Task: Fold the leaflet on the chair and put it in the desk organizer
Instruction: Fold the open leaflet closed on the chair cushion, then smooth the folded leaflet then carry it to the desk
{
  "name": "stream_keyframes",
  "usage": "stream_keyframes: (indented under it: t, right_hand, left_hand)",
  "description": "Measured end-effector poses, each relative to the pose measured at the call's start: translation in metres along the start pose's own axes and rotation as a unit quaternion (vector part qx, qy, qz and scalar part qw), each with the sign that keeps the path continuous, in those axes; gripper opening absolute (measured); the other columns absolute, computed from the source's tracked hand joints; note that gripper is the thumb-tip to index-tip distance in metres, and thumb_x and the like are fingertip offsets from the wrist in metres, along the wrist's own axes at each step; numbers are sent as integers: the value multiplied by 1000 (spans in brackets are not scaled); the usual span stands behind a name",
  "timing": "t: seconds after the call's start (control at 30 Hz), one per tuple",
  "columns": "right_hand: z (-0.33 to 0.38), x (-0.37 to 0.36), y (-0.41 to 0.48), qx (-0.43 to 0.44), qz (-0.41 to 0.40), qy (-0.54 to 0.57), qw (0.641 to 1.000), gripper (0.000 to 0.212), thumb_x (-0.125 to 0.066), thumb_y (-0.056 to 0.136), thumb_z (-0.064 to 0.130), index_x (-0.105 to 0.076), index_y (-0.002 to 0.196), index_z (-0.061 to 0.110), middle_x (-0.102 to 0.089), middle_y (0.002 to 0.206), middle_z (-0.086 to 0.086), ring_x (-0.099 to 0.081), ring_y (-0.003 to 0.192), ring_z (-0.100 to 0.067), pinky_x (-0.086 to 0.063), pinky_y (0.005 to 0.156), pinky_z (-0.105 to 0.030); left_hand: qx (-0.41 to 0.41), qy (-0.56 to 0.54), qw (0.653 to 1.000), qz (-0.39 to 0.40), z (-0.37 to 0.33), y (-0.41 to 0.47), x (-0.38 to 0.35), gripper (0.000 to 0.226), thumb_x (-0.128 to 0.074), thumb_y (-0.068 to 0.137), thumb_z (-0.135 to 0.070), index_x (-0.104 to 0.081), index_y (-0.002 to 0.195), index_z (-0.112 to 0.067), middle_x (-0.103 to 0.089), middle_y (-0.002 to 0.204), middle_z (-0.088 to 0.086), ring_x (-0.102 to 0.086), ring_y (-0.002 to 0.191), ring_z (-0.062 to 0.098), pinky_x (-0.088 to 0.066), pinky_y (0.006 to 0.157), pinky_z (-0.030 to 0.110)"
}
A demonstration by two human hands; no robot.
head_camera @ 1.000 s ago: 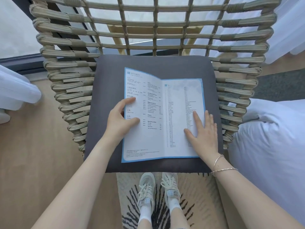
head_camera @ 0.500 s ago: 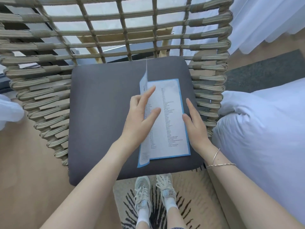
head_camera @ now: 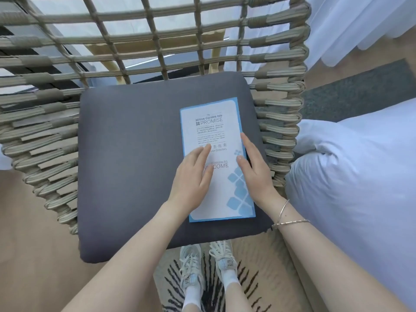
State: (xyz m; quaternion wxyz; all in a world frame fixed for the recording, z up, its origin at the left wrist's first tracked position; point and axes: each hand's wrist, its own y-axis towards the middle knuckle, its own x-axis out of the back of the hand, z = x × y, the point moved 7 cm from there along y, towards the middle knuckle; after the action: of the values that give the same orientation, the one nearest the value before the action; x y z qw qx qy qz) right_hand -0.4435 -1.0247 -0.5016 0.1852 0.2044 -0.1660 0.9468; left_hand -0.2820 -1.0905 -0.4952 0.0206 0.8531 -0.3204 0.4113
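- Cushion: leaflet lies closed on its right half.
- Left hand: flat, fingers spread, pressing the cover, gripping nothing.
- Right hand: open along leaflet's right edge; best to press the crease firmly.

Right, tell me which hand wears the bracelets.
The right hand, lying along the leaflet's right edge, has thin bracelets at its wrist. The left hand, flat on the cover, has a bare wrist.

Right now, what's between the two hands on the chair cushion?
In the head view, only the folded leaflet lies between the left hand and right hand; its "WELCOME" cover shows in the gap, flat on the grey cushion.
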Motion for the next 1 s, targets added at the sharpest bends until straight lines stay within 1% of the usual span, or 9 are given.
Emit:
stream_keyframes:
  t: [0.1, 0.23, 0.3, 0.43, 0.53, 0.7, 0.8, 0.87, 1.0]
  right_hand:
    - [-13, -10, -2, 20, -1, -89, 996, 58, -42, 97, 28, -33, 154, 19, -32, 161, 1, -27, 148, -12, -22, 117, -26]
    - [-20, -26, -6, 66, -7, -259, 964, 59, -48, 98, 21, -32, 155, 12, -23, 163, -18, -24, 149, -30, -23, 119, -39]
    - [-21, -35, -7, 84, -9, -335, 938, 61, -48, 99, 23, -29, 156, 11, -20, 163, -21, -20, 151, -33, -20, 121, -43]
    - [-25, -46, -8, 90, -14, -418, 904, 63, -40, 99, 33, -27, 157, 12, -21, 163, -21, -18, 151, -35, -14, 121, -45]
    - [-27, -51, -9, 87, -1, -442, 893, 64, -35, 98, 36, -25, 157, 13, -22, 164, -16, -16, 152, -36, -11, 122, -45]
    - [-20, -50, -16, 70, 29, -447, 891, 65, -39, 99, 35, -23, 158, 14, -18, 164, -19, -12, 152, -38, -9, 123, -47]
    - [-14, -54, -29, 58, 50, -465, 882, 67, -45, 98, 36, -26, 157, 11, -19, 163, -24, -13, 151, -42, -12, 122, -53]
    - [-5, -53, -29, 52, 42, -460, 885, 67, -43, 97, 38, -29, 155, 8, -22, 162, -24, -17, 150, -41, -15, 121, -55]
    - [36, -62, 0, 124, 30, -420, 898, 66, -33, 97, 36, -32, 153, 2, -31, 160, -16, -26, 149, -35, -20, 120, -53]
  left_hand:
    - [-36, 81, 996, 7, 7, -1, -12, 50, -41, 102, -25, -35, 149, -10, -37, 154, 14, -33, 142, 28, -27, 115, 43]
    - [-66, 157, 985, 24, 19, -6, -26, 57, -28, 99, -33, -33, 149, -6, -30, 157, 16, -30, 145, 31, -25, 117, 45]
    - [-77, 186, 979, 22, 29, -9, -32, 59, -26, 99, -34, -28, 152, -8, -25, 160, 14, -25, 147, 28, -20, 119, 44]
    - [-78, 208, 975, -9, 46, -17, -40, 59, -30, 100, -35, -26, 152, -8, -23, 160, 13, -22, 148, 26, -16, 121, 41]
    - [-74, 219, 973, -11, 49, -18, -44, 59, -31, 100, -35, -27, 152, -7, -23, 160, 13, -21, 148, 25, -16, 121, 41]
    - [-60, 221, 973, 2, 45, -29, -38, 59, -31, 100, -35, -30, 151, -6, -26, 159, 14, -25, 147, 26, -17, 120, 40]
    - [-55, 225, 973, 9, 41, -45, -34, 58, -33, 98, -34, -36, 148, -6, -32, 157, 15, -32, 144, 28, -20, 117, 42]
    - [-71, 222, 972, -4, 35, -41, -23, 56, -36, 96, -32, -41, 146, -5, -39, 153, 15, -39, 140, 31, -25, 116, 46]
    - [-85, 232, 968, -54, 28, -3, 13, 58, -38, 98, -28, -32, 150, -4, -32, 157, 11, -30, 145, 30, -21, 118, 50]
